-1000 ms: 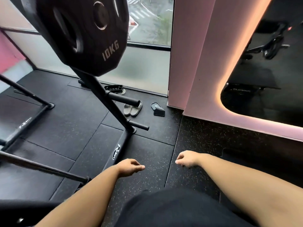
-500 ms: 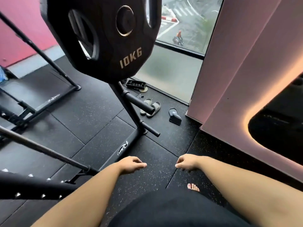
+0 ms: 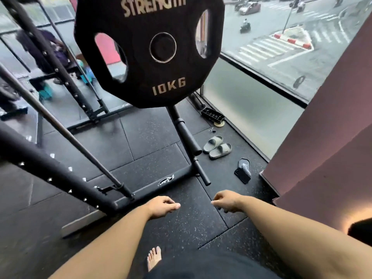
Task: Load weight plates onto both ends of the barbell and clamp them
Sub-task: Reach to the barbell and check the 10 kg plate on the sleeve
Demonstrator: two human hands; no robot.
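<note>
Rising toward the 10 kg plate (image 3: 149, 51), the view is now showing it large and head-on.

Both the left hand (image 3: 163, 206) and right hand (image 3: 226, 201) are hanging loosely curled, holding nothing, well below the plate, which is sitting on the rack (image 3: 187, 137). Likely fetching a plate; next, both hands are needing to reach up and grip its cut-outs.

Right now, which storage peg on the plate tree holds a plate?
The top peg, carrying the 10KG plate. The thick middle peg and thin lowest peg are bare.
</note>
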